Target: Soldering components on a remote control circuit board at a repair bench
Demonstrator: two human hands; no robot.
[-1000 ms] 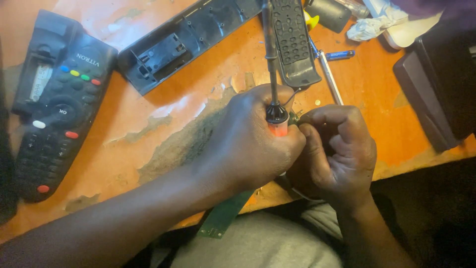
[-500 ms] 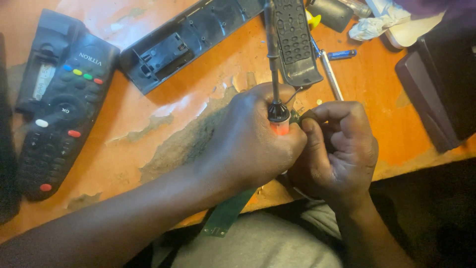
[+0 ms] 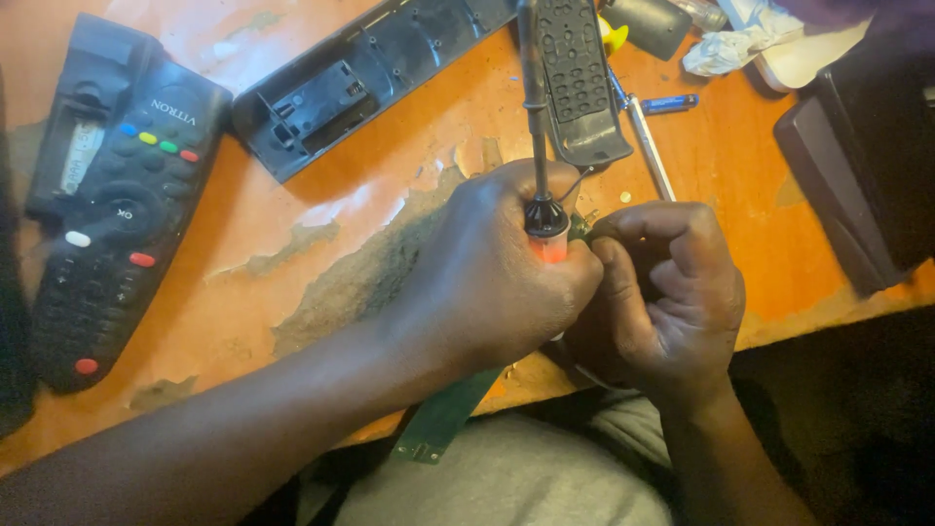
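While gripped by left hand (image 3: 497,282), soldering iron (image 3: 539,146).

Worn orange wooden table (image 3: 321,244), paint peeled in grey patches at its middle, dark shadow beyond its near edge

The remote control (image 3: 112,205) lies at the table's (image 3: 390,224) left. The open casing (image 3: 360,73) lies behind the left hand (image 3: 497,273). The keypad mat (image 3: 579,83) lies right of the casing. The circuit board (image 3: 443,414) overhangs the table's near edge, under the left hand.
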